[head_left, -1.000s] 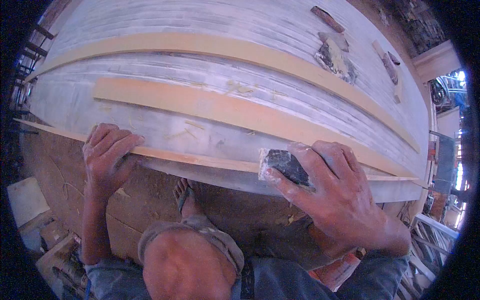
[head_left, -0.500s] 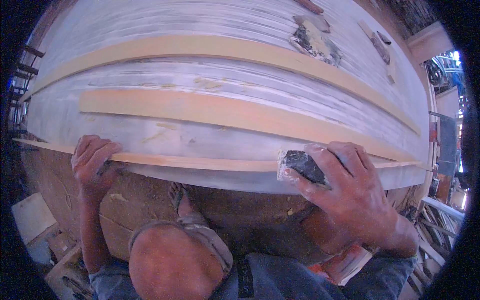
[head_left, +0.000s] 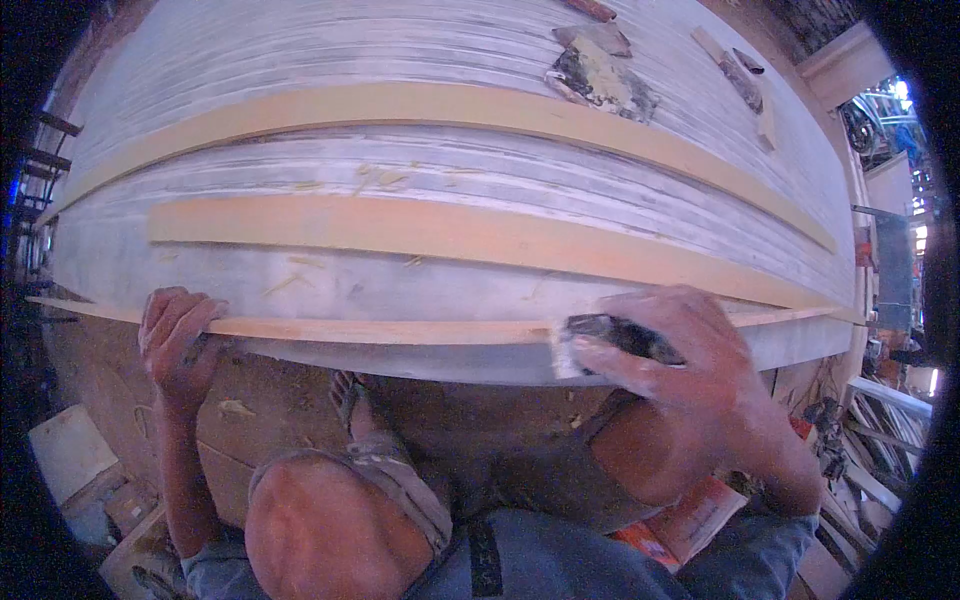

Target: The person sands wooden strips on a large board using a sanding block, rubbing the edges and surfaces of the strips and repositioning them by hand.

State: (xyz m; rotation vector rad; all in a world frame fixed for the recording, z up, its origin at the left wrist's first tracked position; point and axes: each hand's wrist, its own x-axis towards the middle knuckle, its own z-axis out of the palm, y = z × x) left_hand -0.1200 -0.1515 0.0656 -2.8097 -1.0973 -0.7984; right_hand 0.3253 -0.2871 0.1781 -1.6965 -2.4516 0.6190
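A long, narrow wooden strip [head_left: 400, 330] stands on edge along the near side of the pale work surface. My left hand [head_left: 182, 335] is closed around it near its left end, fingers curled over the top. Farther right, my right hand [head_left: 695, 345] grips a dark sanding block [head_left: 628, 336] whose left end is white with dust. The block sits against the strip's upper edge, and the hand covers much of it. White dust coats the fingers of both hands.
Two more flat wooden strips, one nearer [head_left: 400, 222] and one farther [head_left: 400, 103], lie across the work surface [head_left: 330, 280] among yellowish shavings. Beyond them is a dark, crusted sheet with pale paste [head_left: 605, 75]. Slender tools [head_left: 740, 80] lie at the far right.
My right hand and the sanding block have shifted slightly and tilted on the strip, with some blur. My left hand keeps its hold. The whole view has shifted a little.
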